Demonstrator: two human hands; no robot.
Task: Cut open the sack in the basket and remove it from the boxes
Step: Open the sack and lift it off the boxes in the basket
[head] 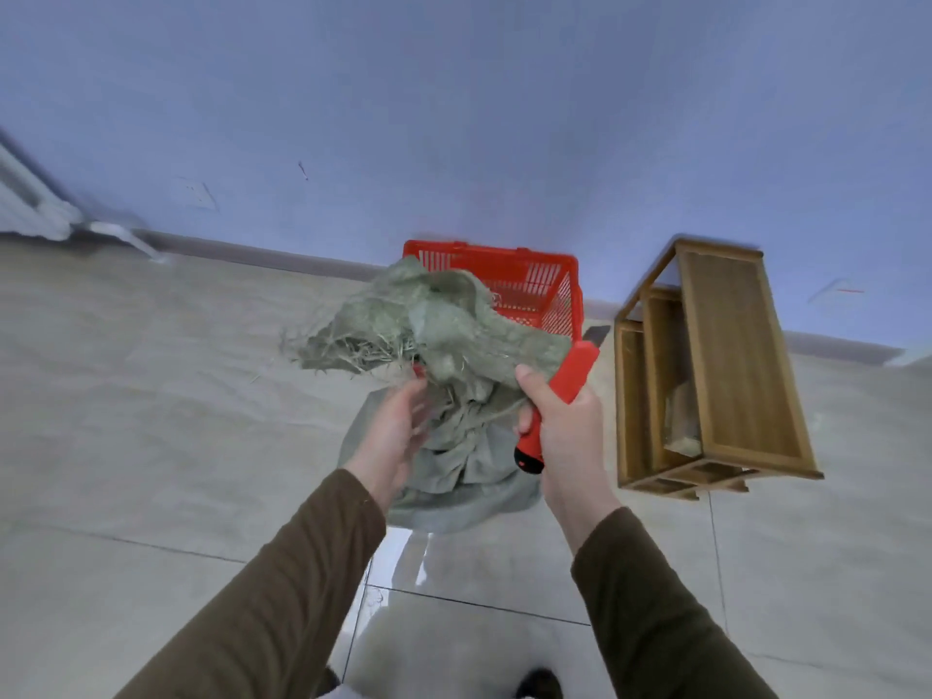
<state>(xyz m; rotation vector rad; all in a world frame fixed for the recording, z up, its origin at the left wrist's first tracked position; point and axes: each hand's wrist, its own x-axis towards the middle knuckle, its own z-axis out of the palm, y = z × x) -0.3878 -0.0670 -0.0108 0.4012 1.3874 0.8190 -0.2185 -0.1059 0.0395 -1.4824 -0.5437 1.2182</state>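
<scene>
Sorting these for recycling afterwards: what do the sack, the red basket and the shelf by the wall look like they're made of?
The sack looks like coarse woven fibre, dull grey-green, with loose threads fraying at its torn edge; plastic weave or jute, I can't tell. The basket seems moulded plastic: uniform bright red, slotted lattice walls. The shelf looks like wood or bamboo, tan with straight grain lines, matte.

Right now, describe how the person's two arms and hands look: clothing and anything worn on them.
Both arms wear long dark olive-brown sleeves of plain cloth, the left sleeve and right sleeve ending at the wrists. The left hand and right hand are bare: no gloves, and no rings, watch or markings show.
</scene>
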